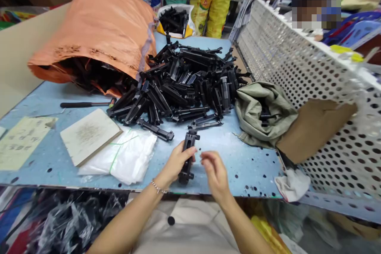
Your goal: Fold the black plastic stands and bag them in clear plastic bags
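Observation:
My left hand (175, 161) is wrapped round a long black plastic part (188, 143), held upright near the front edge of the table. The part has a slot along its body and small knobs at its ends. Just to the right of it is my right hand (216, 174), fingers loosely bent and apart, with nothing visible in them. A large heap of similar black parts (190, 81) lies beyond my hands. One loose black part (156, 129) rests at the heap's near edge, close to my left hand.
An orange sack (101, 27) of black parts lies open at the left. Nearby are a dark-handled tool (80, 104), a square board (91, 135), clear plastic bags (133, 158) and a paper note (24, 143). A green cloth sack (264, 107) sits right, beside a perforated panel (297, 63). Another person is beyond.

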### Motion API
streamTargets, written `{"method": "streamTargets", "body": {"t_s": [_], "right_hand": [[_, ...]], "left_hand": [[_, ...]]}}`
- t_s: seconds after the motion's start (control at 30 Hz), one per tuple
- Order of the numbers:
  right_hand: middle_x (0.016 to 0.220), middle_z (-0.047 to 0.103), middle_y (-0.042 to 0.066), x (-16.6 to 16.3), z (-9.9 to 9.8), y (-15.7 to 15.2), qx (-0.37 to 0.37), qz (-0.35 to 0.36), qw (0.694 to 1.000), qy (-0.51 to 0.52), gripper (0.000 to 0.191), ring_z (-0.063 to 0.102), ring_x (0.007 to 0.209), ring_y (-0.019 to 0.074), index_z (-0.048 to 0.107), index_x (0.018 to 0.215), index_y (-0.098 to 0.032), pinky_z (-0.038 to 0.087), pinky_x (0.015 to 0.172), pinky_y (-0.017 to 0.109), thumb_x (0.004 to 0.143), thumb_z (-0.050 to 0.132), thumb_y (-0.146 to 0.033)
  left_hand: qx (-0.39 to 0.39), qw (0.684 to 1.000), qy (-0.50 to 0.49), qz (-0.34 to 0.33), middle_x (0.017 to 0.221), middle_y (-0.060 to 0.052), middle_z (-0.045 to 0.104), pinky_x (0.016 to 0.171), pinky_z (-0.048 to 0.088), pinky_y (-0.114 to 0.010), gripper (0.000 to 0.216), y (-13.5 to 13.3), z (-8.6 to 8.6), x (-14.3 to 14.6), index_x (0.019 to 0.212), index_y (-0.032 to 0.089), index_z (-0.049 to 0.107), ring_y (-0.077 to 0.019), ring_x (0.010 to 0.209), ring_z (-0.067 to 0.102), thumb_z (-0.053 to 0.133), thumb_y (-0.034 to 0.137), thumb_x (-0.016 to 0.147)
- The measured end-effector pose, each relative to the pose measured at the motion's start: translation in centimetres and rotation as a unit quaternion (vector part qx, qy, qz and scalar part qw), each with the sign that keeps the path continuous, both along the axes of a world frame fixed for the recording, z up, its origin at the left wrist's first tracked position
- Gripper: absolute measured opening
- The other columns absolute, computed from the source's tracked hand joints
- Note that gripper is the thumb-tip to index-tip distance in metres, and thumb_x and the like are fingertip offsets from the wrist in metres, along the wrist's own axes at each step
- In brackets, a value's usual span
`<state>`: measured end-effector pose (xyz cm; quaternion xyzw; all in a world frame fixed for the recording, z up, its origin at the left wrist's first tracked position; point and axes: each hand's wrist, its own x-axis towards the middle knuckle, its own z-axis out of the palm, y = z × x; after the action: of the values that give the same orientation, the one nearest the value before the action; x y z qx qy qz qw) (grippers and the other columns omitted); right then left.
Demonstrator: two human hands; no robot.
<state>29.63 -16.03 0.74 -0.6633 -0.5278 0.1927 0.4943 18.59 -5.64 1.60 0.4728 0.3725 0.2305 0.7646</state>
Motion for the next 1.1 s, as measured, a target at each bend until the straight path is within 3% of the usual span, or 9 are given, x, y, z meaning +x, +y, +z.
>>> {"method": "streamTargets", "body": {"t_s": [0.07, 0.27, 0.37, 0.47, 0.63, 0.8, 0.9, 1.0, 1.1], "right_hand": [[0.096, 0.06, 0.006, 1.1, 0.3, 1.6, -0.014, -0.013, 0.999, -0.036, 0.024, 0.059, 0.083, 0.019, 0.053, 0.11, -0.021, 0.05, 0.074, 0.034, 0.098, 0.038, -0.036], [0.076, 0.061, 0.006, 2.5, -0.8, 7.1, 0.05, 0.116, 0.953, -0.275, 0.034, 0.056, 0.072, 0.0201, 0.055, 0.088, -0.021, 0.044, 0.066, 0.032, 0.098, 0.036, -0.047], [0.069, 0.06, 0.004, 1.7, -0.8, 8.4, 0.001, 0.072, 0.957, -0.282, 0.04, 0.055, 0.064, 0.0181, 0.053, 0.082, -0.021, 0.04, 0.059, 0.029, 0.099, 0.031, -0.05], [0.072, 0.061, 0.004, 0.4, 0.3, 7.2, -0.025, 0.045, 0.965, -0.256, 0.039, 0.055, 0.064, 0.0174, 0.053, 0.086, -0.021, 0.039, 0.059, 0.028, 0.101, 0.028, -0.047], [0.075, 0.061, 0.007, -2.7, 1.5, 2.0, 0.06, 0.233, 0.921, -0.306, 0.039, 0.054, 0.07, 0.0197, 0.056, 0.083, -0.018, 0.041, 0.065, 0.031, 0.1, 0.033, -0.044], [0.069, 0.059, 0.001, -0.7, 1.9, 3.0, -0.046, 0.31, 0.91, -0.272, 0.038, 0.053, 0.064, 0.0151, 0.055, 0.076, -0.02, 0.04, 0.062, 0.027, 0.102, 0.032, -0.038], [0.092, 0.064, 0.008, 3.7, 1.6, 7.2, -0.059, 0.199, 0.923, -0.323, 0.028, 0.057, 0.084, 0.0192, 0.061, 0.095, -0.02, 0.044, 0.076, 0.031, 0.1, 0.035, -0.027], [0.13, 0.054, 0.017, 7.2, 0.2, 10.7, -0.081, 0.087, 0.89, -0.439, 0.036, 0.046, 0.118, 0.0316, 0.055, 0.125, -0.018, 0.038, 0.094, 0.045, 0.089, 0.053, -0.019], [0.129, 0.056, 0.016, 8.3, -1.3, 11.5, -0.083, 0.095, 0.868, -0.48, 0.046, 0.045, 0.119, 0.0327, 0.052, 0.131, -0.017, 0.036, 0.097, 0.047, 0.085, 0.058, -0.016]], "left_hand": [[-0.013, 1.0, 0.007, -0.005, 0.063, 0.003, 0.057, 0.053, 0.04, -0.023, 0.04, -0.1, 0.4, -1.6, 0.094, 0.016, 0.057, -0.0116, 0.057, 0.053, 0.068, 0.05, 0.075], [-0.164, 0.986, -0.017, 0.032, 0.077, -0.001, 0.062, 0.048, 0.043, -0.021, 0.044, -1.9, 1.6, -3.3, 0.091, 0.016, 0.058, -0.01, 0.054, 0.057, 0.07, 0.054, 0.072], [-0.194, 0.977, -0.019, 0.091, 0.077, -0.002, 0.062, 0.046, 0.044, -0.02, 0.045, -1.9, 1.3, -3.2, 0.086, 0.015, 0.058, -0.0086, 0.052, 0.056, 0.073, 0.054, 0.07], [-0.192, 0.972, -0.022, 0.137, 0.076, -0.001, 0.062, 0.046, 0.045, -0.019, 0.043, -1.2, 0.9, -3.5, 0.087, 0.016, 0.058, -0.0075, 0.051, 0.055, 0.074, 0.052, 0.07], [-0.175, 0.974, -0.022, 0.141, 0.065, 0.002, 0.06, 0.046, 0.045, -0.02, 0.05, -0.2, 1.3, -4.5, 0.104, 0.017, 0.056, -0.0097, 0.049, 0.056, 0.068, 0.055, 0.075], [-0.062, 0.989, 0.017, 0.133, 0.08, 0.0, 0.065, 0.063, 0.053, -0.03, 0.057, -0.6, -0.3, -4.2, 0.124, 0.023, 0.042, -0.0159, 0.064, 0.065, 0.066, 0.048, 0.08], [0.096, 0.989, 0.085, 0.079, 0.101, -0.007, 0.066, 0.089, 0.051, -0.042, 0.04, -1.3, -2.4, -3.6, 0.122, 0.02, 0.05, -0.0225, 0.096, 0.065, 0.057, 0.039, 0.087], [0.3, 0.935, 0.184, 0.043, 0.13, -0.014, 0.053, 0.108, 0.036, -0.05, 0.035, -1.8, -4.0, -3.4, 0.121, 0.019, 0.056, -0.028, 0.127, 0.047, 0.055, 0.026, 0.088], [0.402, 0.885, 0.233, 0.028, 0.136, -0.015, 0.045, 0.11, 0.034, -0.052, 0.037, -1.9, -4.2, -3.7, 0.124, 0.018, 0.055, -0.0297, 0.132, 0.038, 0.055, 0.022, 0.087]]}}
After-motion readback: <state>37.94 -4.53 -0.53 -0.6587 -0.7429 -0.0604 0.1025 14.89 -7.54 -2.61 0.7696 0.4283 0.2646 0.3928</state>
